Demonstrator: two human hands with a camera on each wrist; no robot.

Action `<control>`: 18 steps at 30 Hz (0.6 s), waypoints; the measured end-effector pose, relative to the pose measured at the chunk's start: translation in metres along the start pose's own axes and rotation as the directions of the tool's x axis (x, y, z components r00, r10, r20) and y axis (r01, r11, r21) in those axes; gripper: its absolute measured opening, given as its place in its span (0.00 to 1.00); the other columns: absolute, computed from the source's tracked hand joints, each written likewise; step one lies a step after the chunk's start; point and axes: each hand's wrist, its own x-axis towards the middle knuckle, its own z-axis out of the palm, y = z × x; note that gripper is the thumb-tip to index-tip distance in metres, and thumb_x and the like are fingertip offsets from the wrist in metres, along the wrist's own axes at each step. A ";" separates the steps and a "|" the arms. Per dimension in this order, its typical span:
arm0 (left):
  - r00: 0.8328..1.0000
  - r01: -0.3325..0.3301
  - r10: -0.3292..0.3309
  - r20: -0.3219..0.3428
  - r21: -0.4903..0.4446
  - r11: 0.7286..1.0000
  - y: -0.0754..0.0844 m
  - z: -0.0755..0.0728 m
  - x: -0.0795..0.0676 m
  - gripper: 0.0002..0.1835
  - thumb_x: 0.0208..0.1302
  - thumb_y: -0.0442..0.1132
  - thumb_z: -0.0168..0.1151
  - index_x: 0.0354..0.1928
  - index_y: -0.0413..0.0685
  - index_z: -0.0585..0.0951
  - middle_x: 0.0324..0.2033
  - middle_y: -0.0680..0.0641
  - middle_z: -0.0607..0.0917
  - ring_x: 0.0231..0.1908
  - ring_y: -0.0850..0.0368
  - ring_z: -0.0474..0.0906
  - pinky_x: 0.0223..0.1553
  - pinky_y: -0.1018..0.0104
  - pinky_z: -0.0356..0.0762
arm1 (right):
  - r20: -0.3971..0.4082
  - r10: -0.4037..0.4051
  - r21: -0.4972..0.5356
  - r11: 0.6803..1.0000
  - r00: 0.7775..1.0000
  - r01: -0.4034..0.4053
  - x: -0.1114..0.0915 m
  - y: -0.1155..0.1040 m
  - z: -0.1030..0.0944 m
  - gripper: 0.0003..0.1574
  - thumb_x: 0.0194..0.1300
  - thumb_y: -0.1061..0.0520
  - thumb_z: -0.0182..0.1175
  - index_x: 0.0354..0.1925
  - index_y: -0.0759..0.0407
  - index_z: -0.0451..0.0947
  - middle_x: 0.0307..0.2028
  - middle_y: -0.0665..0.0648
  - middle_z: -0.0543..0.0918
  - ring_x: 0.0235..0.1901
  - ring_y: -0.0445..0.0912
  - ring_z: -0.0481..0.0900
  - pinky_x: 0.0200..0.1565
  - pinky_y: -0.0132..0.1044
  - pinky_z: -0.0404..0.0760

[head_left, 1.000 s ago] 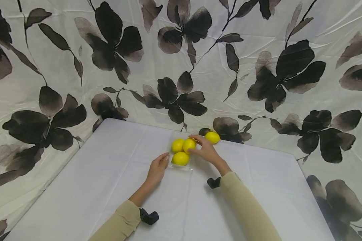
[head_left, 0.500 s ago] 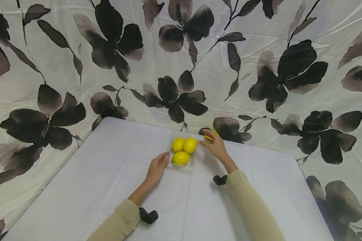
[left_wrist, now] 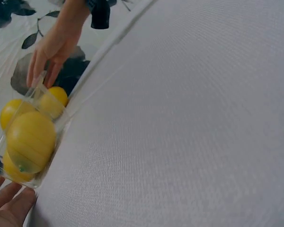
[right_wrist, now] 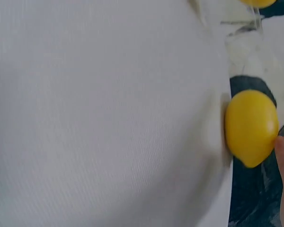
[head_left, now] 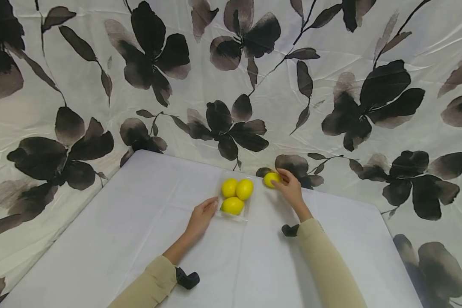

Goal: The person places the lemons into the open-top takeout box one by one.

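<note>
Three yellow lemons [head_left: 232, 205] lie in a clear plastic tray [head_left: 236, 217] near the table's back edge. At the tray's left side, my left hand [head_left: 201, 219] holds the rim with its fingertips; in the left wrist view its fingers [left_wrist: 8, 201] touch the tray's end. Another lemon [head_left: 270, 180] sits right of the tray, at the table's back edge. My right hand [head_left: 291, 190] has thumb and fingers around that lemon's right side. The right wrist view shows a fingertip against the lemon [right_wrist: 252, 127]; the thumb is out of that view.
A white cloth covers the table [head_left: 169, 184]. Right behind its back edge hangs a pale curtain [head_left: 192, 85] with dark flowers. Black wrist devices [head_left: 187, 279] are worn on both forearms.
My right hand has moved away from the lemons in the tray, to the right, onto the separate lemon. My left hand has stayed at the tray's left side.
</note>
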 end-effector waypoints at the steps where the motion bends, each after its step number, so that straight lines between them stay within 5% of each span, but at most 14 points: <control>1: 1.000 -0.006 0.006 0.005 -0.001 1.000 0.000 0.000 0.000 0.23 0.69 0.50 0.51 0.62 0.47 0.72 0.55 0.47 0.78 0.53 0.53 0.75 0.55 0.56 0.75 | -0.009 0.007 0.007 1.000 1.000 -0.007 0.000 0.002 -0.002 0.34 0.56 0.58 0.67 0.59 0.65 0.69 0.58 0.65 0.72 0.59 0.57 0.69 0.61 0.46 0.70; 8: 1.000 -0.020 0.021 0.009 -0.008 1.000 0.001 0.000 0.001 0.23 0.69 0.49 0.52 0.62 0.46 0.72 0.57 0.48 0.77 0.56 0.54 0.73 0.56 0.57 0.74 | 0.021 0.084 -0.012 0.996 0.996 -0.084 0.008 0.006 -0.010 0.35 0.57 0.57 0.66 0.61 0.64 0.68 0.60 0.65 0.71 0.62 0.56 0.67 0.62 0.46 0.68; 18: 1.000 -0.028 0.028 0.009 -0.016 0.999 -0.005 -0.004 0.000 0.24 0.69 0.48 0.53 0.61 0.45 0.72 0.58 0.47 0.76 0.59 0.52 0.71 0.57 0.57 0.73 | 0.070 0.242 -0.233 0.947 0.968 -0.220 0.016 0.022 0.003 0.35 0.56 0.49 0.68 0.61 0.53 0.70 0.60 0.58 0.72 0.59 0.53 0.67 0.65 0.48 0.64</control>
